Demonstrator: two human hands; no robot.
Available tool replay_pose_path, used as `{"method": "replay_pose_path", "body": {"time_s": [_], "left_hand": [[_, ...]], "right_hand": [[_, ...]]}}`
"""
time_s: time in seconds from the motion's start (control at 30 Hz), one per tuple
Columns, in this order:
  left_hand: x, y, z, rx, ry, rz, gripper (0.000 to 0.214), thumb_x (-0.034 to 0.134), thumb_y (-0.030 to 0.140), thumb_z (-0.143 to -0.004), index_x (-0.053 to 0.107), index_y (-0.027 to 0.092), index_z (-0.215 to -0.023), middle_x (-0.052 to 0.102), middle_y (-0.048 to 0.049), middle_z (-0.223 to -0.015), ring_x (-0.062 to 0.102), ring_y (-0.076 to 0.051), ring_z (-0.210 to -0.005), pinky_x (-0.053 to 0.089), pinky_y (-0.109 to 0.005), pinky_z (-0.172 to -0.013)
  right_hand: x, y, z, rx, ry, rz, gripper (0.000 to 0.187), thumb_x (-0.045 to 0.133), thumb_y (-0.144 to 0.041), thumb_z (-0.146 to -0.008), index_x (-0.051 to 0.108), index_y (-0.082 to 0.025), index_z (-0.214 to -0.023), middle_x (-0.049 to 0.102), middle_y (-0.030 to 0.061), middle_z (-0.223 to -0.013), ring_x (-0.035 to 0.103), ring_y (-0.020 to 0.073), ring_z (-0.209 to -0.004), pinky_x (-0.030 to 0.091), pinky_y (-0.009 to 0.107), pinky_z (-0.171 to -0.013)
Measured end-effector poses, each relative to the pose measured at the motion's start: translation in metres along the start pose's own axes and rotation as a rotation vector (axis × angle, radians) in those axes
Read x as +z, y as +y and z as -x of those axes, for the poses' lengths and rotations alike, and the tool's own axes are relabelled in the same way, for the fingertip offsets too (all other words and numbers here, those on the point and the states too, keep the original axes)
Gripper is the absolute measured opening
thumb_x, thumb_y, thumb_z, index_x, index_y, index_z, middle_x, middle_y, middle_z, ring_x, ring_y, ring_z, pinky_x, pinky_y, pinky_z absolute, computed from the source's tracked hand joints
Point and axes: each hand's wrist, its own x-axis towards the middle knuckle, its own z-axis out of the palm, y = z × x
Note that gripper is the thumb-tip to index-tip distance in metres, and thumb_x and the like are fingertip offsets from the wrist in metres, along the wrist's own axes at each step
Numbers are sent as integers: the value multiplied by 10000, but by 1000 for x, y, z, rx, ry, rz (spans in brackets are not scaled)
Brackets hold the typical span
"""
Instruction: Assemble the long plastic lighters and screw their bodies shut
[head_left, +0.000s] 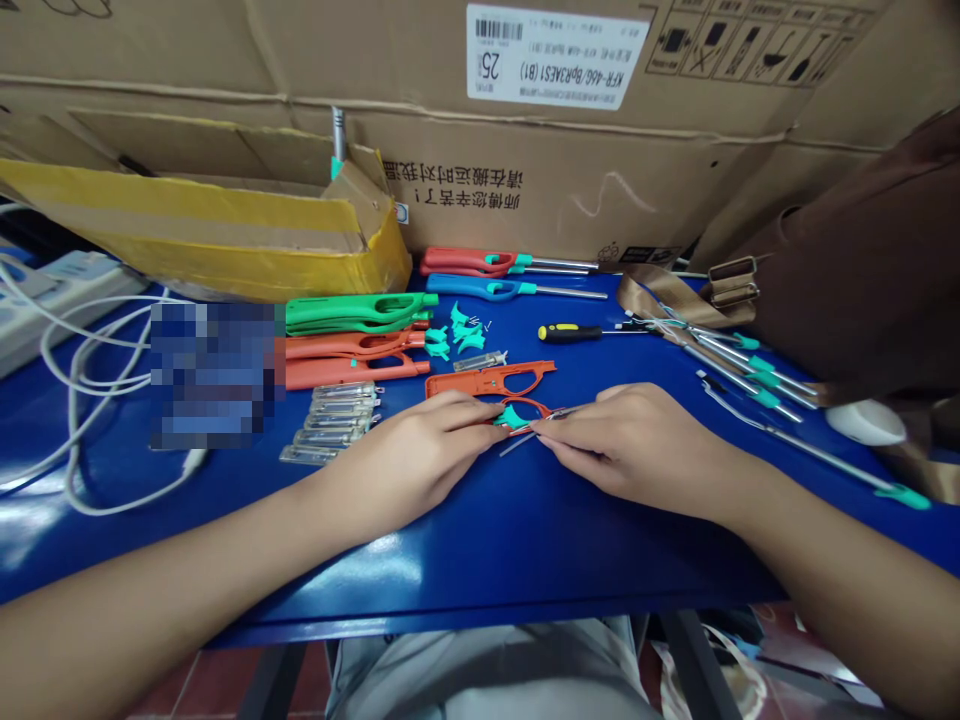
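Orange shell (pixel 544 408) seems half-assembled: left grip (pixel 420 440) pinches it beside a teal trigger (pixel 513 418); right grip's (pixel 637 440) hold unclear. Blue lighter (pixel 465 287) looks finished; tanks (pixel 334 421) remain loose.

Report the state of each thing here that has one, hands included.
Left hand: fingers closed on the nearer orange shell
Right hand: fingers bent beside it, exact grip hidden
Farther orange shell: lying flat, hollow side up
Turquoise triggers: loose, in a pile
Screwdriver: lying down, unheld
Blue lighter: lying flat, metal tube fitted
Clear tanks: laid side by side
Yellow-edged box: open-topped
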Motion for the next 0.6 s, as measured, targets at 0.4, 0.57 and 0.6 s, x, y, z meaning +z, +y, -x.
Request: {"method": "replay_pose_path", "body": {"time_s": [0.4, 0.57, 0.6], "left_hand": [[2, 2, 3, 3, 32, -8, 265, 547, 141, -1030, 658, 165, -1270, 713, -75, -1241, 654, -211, -1147, 568, -339, -1012], [2, 3, 3, 1, 31, -13, 260, 541, 138, -1031, 662, 167, -1259, 716, -73, -1229, 658, -214, -1139, 572, -347, -1008], [3, 3, 3, 2, 31, -12, 261, 540, 138, -1031, 661, 167, -1260, 717, -74, -1230, 658, -214, -1140, 572, -346, -1008]], "right_hand": [[10, 0, -3, 80, -2, -171, 229, 552, -206, -998, 763, -220, -912, 826, 8, -898, 763, 172, -729, 433, 274, -621], [11, 0, -4, 86, 26, -203, 241, 555, -202, -990, 758, -219, -863, 823, 2, -877, 749, 163, -706, 428, 268, -623], [11, 0, -4, 74, 30, -190, 235, 555, -205, -992, 760, -220, -878, 824, 4, -880, 750, 165, -704, 425, 270, -620]]}}
